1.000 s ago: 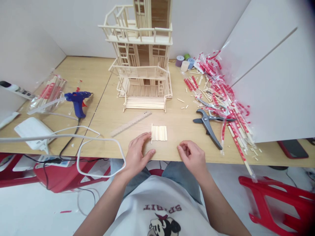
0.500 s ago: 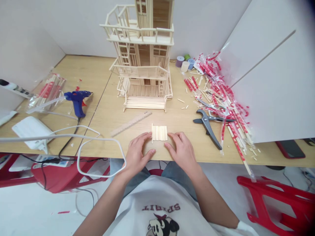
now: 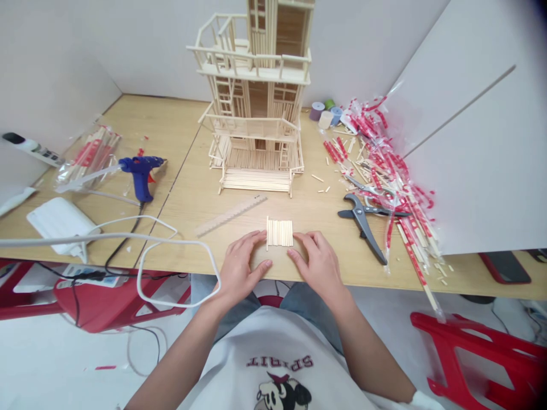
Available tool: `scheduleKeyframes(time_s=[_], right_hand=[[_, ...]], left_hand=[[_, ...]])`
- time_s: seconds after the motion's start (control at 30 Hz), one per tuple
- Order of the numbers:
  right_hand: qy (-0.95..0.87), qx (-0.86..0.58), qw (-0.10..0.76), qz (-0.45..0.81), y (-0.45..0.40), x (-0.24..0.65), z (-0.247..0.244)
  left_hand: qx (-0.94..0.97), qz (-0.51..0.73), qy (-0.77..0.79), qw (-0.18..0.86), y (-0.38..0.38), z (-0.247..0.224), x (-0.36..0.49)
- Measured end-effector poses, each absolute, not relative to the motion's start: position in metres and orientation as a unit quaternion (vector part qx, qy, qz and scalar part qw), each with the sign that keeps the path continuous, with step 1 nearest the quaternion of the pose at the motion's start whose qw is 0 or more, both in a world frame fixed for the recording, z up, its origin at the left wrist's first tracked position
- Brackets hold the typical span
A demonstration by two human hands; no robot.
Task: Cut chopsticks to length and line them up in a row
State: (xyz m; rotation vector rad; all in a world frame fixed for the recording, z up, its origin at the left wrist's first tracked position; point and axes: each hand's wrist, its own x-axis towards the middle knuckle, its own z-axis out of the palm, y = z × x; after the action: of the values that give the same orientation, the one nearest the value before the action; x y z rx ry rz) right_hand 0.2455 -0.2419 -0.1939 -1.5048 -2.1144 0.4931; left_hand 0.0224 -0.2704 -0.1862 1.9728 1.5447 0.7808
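1. In the head view, our left hand (image 3: 239,267) and right hand (image 3: 318,263) lie open on the worktop (image 3: 179,228), neither gripping anything.
2. Between them, right by our fingertips, a small panel of wooden sticks (image 3: 280,233) lies flat near the worktop's front edge.
3. From that panel, a stick house (image 3: 256,114) stands at 12 o'clock, a ruler (image 3: 231,216) lies at 10 o'clock, and shears (image 3: 363,222) lie at 3 o'clock.

Head-worn view, angled forward and down
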Motion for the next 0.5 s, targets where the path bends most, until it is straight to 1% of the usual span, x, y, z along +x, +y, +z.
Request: scheduleKeyframes(time_s=[0.5], right_hand=[[-0.774,-0.547,0.254,0.191,-0.2412,0.2472,-0.1951]], left_hand=[[0.727,0.299,0.563,0.257,-0.2701,-0.185,0.0218]])
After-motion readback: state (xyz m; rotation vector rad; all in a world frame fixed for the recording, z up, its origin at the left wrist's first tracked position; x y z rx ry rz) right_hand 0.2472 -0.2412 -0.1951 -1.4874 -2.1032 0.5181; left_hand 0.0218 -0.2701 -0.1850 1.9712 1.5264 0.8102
